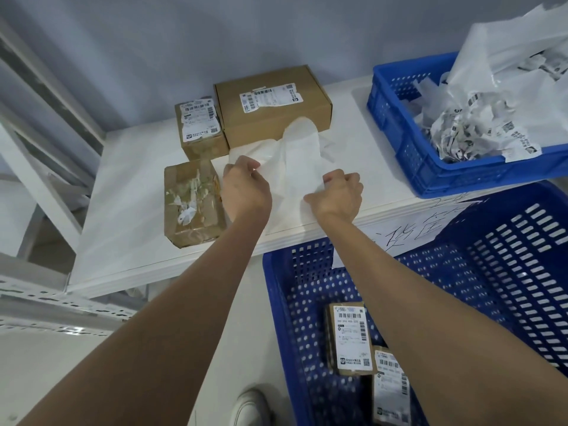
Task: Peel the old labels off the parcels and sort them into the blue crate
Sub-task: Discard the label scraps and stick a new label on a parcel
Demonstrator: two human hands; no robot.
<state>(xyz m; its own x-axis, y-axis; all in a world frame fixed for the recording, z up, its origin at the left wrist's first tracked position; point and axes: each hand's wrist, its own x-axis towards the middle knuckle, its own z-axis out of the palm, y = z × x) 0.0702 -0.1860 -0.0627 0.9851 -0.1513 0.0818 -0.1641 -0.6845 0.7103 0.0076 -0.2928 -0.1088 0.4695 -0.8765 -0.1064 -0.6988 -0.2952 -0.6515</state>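
Note:
My left hand (244, 187) and my right hand (338, 195) both grip a white plastic mailer bag (295, 161) lying on the white shelf (129, 186). Left of my hands lies a brown parcel (192, 204) with torn label remains on top. Behind it stand a small cardboard box (199, 127) and a larger cardboard box (272, 104), each with a white label. The big blue crate (479, 287) below the shelf at the lower right holds two labelled parcels (352, 339), (390, 392).
A smaller blue crate (408, 149) on the shelf's right end is full of crumpled labels and white bags. A handwritten paper sign (408, 229) hangs on the shelf's front edge. White metal rack frames (46, 167) stand at the left. A white shoe (250, 408) shows on the floor.

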